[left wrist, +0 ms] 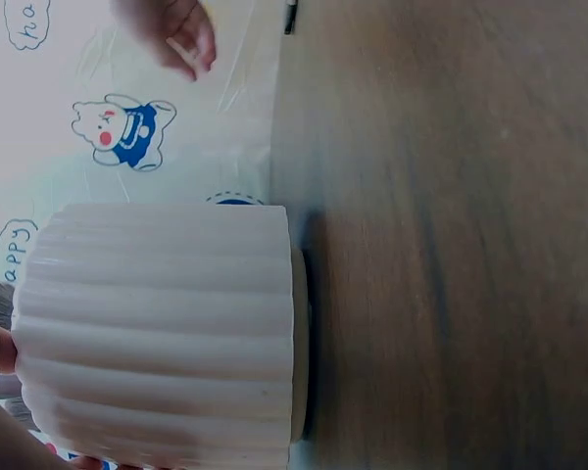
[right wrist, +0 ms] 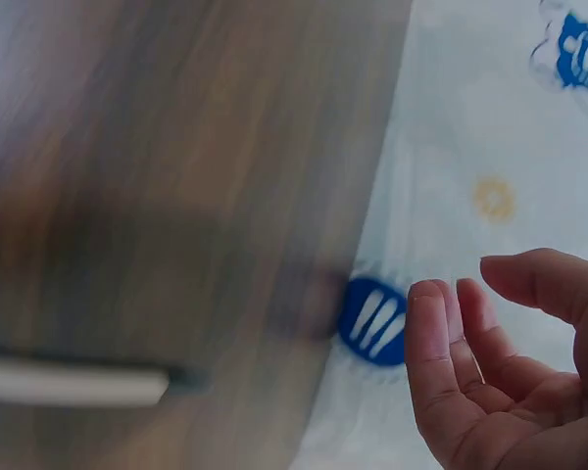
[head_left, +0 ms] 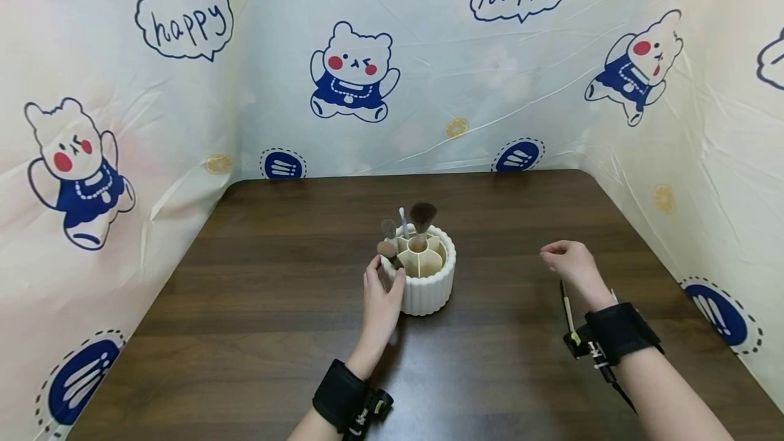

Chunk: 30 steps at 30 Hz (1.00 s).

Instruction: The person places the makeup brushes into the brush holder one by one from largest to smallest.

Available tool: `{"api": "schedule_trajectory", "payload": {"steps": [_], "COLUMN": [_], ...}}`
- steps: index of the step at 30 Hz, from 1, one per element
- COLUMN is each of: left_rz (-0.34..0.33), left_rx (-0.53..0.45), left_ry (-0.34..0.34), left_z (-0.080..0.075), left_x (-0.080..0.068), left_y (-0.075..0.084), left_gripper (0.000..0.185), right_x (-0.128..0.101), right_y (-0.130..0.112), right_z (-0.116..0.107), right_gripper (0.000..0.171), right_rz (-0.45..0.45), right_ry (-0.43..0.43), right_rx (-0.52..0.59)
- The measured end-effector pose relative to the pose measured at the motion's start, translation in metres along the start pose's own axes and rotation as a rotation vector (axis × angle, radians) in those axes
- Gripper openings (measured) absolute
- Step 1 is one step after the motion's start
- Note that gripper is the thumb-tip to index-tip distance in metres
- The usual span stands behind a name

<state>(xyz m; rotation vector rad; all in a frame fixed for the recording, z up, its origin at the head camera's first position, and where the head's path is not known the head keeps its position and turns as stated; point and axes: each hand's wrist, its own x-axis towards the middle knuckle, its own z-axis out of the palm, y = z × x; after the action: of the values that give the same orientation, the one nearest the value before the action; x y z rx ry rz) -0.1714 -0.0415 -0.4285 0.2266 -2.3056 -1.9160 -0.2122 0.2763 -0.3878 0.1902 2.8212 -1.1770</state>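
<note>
Two bare forearms, no sleeves in view. Left hand (head_left: 381,298) and right hand (head_left: 569,262) bare, no rings or gloves visible. Each wrist has a wide black fabric strap: left wrist strap (head_left: 339,395), right wrist strap (head_left: 621,331). Black camera mount on the left strap (head_left: 371,408), clipped at the inner side, small pale markings on it, too small to read. Right strap carries a black bracket (head_left: 586,348) with a yellowish spot and a whitish ribbed piece; a thin black cable (head_left: 617,386) runs from it back along the forearm. In the right wrist view, short plain nails on the fingers (right wrist: 433,345).
</note>
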Motion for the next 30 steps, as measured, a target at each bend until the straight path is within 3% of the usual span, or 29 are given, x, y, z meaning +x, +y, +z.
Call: {"api": "schedule_trajectory", "payload": {"steps": [6, 14, 19, 30], "left_rz": [0.005, 0.003, 0.000, 0.003], "left_rx": [0.006, 0.014, 0.013, 0.005], "left_ry": [0.007, 0.006, 0.005, 0.009], "left_z": [0.000, 0.000, 0.000, 0.002], "left_x": [0.000, 0.000, -0.001, 0.000], "left_y": [0.000, 0.000, 0.000, 0.001], "left_gripper": [0.061, 0.061, 0.061, 0.061], "right_x": [-0.001, 0.003, 0.002, 0.004], "right_y": [0.029, 0.049, 0.057, 0.064], "right_z": [-0.010, -0.009, -0.004, -0.002], "right_gripper": [0.037, 0.034, 0.037, 0.030], "right_rz": [0.075, 0.157, 0.211, 0.209], "right_ry": [-0.001, -0.094, -0.127, -0.106], "right_rx": [-0.082, -0.213, -0.183, -0.124]}}
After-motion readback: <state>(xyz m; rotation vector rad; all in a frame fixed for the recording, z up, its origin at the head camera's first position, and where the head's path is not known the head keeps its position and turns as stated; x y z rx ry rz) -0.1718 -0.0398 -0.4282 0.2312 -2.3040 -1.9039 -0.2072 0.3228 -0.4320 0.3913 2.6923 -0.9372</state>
